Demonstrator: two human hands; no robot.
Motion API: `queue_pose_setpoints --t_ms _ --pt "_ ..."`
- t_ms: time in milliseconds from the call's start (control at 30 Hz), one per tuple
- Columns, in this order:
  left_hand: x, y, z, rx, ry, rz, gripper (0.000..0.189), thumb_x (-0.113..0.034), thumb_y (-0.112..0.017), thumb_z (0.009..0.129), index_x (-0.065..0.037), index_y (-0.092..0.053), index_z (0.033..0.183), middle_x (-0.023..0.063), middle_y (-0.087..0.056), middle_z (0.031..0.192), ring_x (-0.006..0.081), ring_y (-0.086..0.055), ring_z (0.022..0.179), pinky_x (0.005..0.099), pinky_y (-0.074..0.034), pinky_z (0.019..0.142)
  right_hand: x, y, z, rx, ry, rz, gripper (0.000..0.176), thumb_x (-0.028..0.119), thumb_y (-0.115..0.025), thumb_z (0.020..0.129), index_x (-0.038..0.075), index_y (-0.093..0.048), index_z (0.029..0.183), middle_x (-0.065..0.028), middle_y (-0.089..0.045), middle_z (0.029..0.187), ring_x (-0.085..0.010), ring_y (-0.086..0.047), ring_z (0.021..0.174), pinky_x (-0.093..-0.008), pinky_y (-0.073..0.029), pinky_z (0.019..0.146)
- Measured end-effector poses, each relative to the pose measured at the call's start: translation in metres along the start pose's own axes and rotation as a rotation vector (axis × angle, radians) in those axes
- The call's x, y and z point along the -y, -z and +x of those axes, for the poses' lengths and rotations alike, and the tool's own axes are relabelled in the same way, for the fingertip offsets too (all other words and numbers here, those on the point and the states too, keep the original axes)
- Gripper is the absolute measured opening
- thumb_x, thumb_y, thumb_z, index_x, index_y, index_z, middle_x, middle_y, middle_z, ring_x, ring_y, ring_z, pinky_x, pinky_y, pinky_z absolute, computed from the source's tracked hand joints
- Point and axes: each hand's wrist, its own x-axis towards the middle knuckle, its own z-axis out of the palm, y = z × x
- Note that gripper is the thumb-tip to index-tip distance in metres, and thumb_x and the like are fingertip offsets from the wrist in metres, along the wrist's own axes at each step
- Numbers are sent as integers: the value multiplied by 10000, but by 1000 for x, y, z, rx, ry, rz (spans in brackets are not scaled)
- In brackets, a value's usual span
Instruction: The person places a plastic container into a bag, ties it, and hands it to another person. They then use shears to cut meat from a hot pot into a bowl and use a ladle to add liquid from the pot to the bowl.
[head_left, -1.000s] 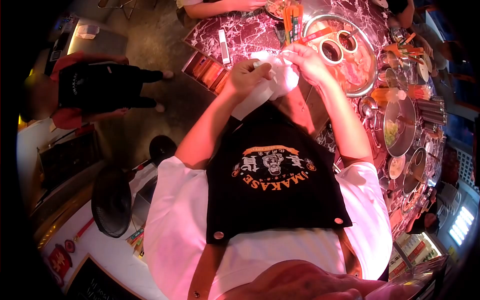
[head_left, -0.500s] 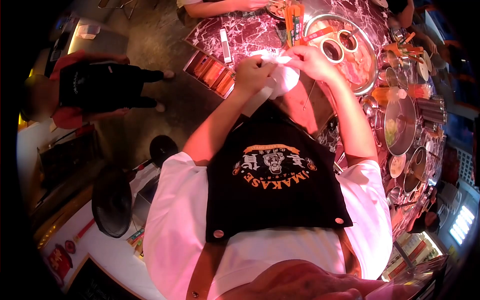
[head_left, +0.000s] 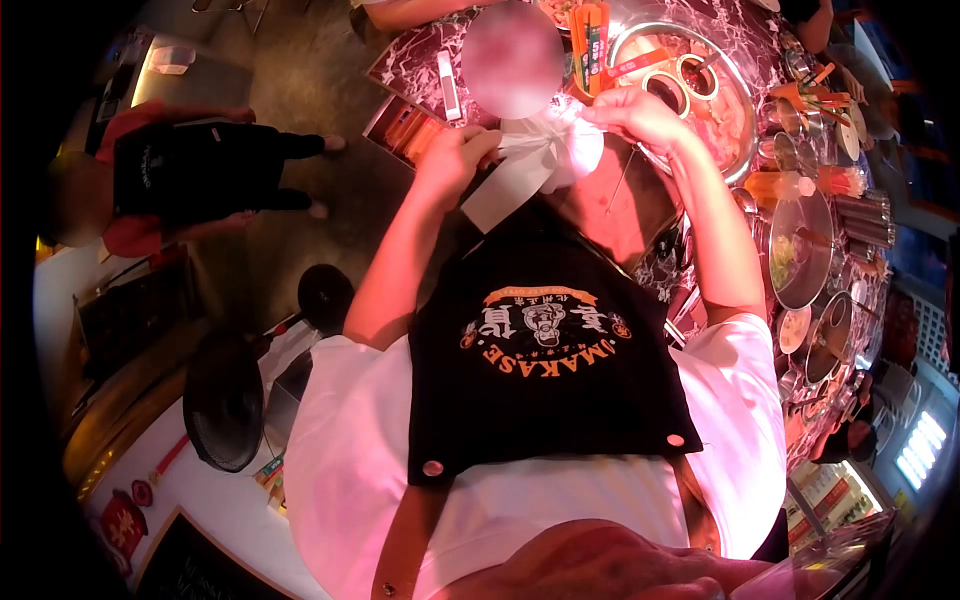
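A white plastic bag (head_left: 568, 150) is bunched up at the table's near edge, with folds gathered at its middle. My left hand (head_left: 452, 162) pinches an end of it on the left side. Higher on the right, my right hand (head_left: 636, 116) is closed on the opposite end, fingertips pressed together. A white paper strip (head_left: 505, 188) hangs down from the bag toward my black apron (head_left: 540, 360). Whether the bag holds anything cannot be seen.
Right of the bag stands a large metal tray (head_left: 745, 110) of food with two round bowls (head_left: 664, 95). Bowls, bottles and utensils crowd the marble table. A wooden box (head_left: 405, 130) sits left. A person in a dark apron (head_left: 195, 170) stands further left. A blurred patch covers part of the table.
My hands were close together over the bag; they have moved apart, the left one down and left, the right one slightly right. The gathered bag and paper strip now show between them.
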Motion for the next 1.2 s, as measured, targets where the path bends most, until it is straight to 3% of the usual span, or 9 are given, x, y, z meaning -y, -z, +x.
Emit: queue_pose_setpoints --t_ms 200,300,433,500,600,767,967,1133,1200 --pt "42 7 -2 -65 189 -430 221 -179 -595 905 -74 -543 717 6 -491 656 114 -438 606 248 -319 577 -41 9 8 -75 -124 301 277 218 -705 875 111 -563 663 56 -409 552 -48 -321 472 -238 -220 433" --pt "49 -1 -5 -130 47 -664 188 -123 -541 917 -9 -584 774 69 -579 745 183 -563 721 306 -444 704 -41 -8 8 -342 -54 595 174 202 -676 900 45 -649 828 -50 -613 663 -130 -585 631 -232 -455 634" --pt "-14 -17 -14 203 -195 -581 241 -87 -465 930 64 -652 948 138 -664 912 221 -619 902 351 -481 853 -17 -26 -14 -182 326 642 262 229 -557 958 -10 -664 932 -139 -698 888 -212 -657 851 -342 -481 858" --pt "-17 -37 -6 79 -588 -106 223 -54 -490 888 25 -681 971 110 -680 917 181 -632 889 332 -504 826 -23 -43 -13 -324 311 99 208 135 -539 928 7 -663 1036 -89 -691 1010 -205 -643 935 -329 -493 851" --pt "-30 -56 7 -1 -353 -20 230 14 -517 823 -1 -703 957 57 -683 839 127 -623 749 265 -503 715 -41 -57 1 -380 568 -298 296 33 -519 921 7 -603 1203 -80 -668 1091 -193 -625 1036 -334 -503 879" --pt "-36 -77 10 -16 -279 -296 168 14 -565 821 -15 -684 935 17 -618 752 91 -545 655 226 -431 606 10 -65 -8 -47 424 251 233 -118 -570 867 57 -508 1007 13 -555 866 -75 -556 818 -226 -471 712" --pt "10 -12 24 -51 156 -957 83 -49 -599 876 -125 -589 846 -13 -552 657 80 -494 542 208 -374 459 -51 -7 23 -170 364 393 108 151 -688 864 115 -594 827 32 -587 745 -92 -571 671 -212 -457 634" --pt "29 -13 30 43 -58 -991 31 -65 -610 854 -78 -586 870 34 -603 807 167 -594 739 281 -491 673 -50 11 24 -344 247 -146 274 329 -672 862 67 -661 779 12 -611 708 -111 -564 699 -307 -462 638" --pt "38 -10 10 20 -143 -819 80 -17 -595 864 -41 -592 940 43 -621 825 173 -620 748 266 -509 684 -22 9 3 -142 219 82 122 114 -690 853 38 -645 938 -11 -638 746 -105 -586 716 -255 -472 693"
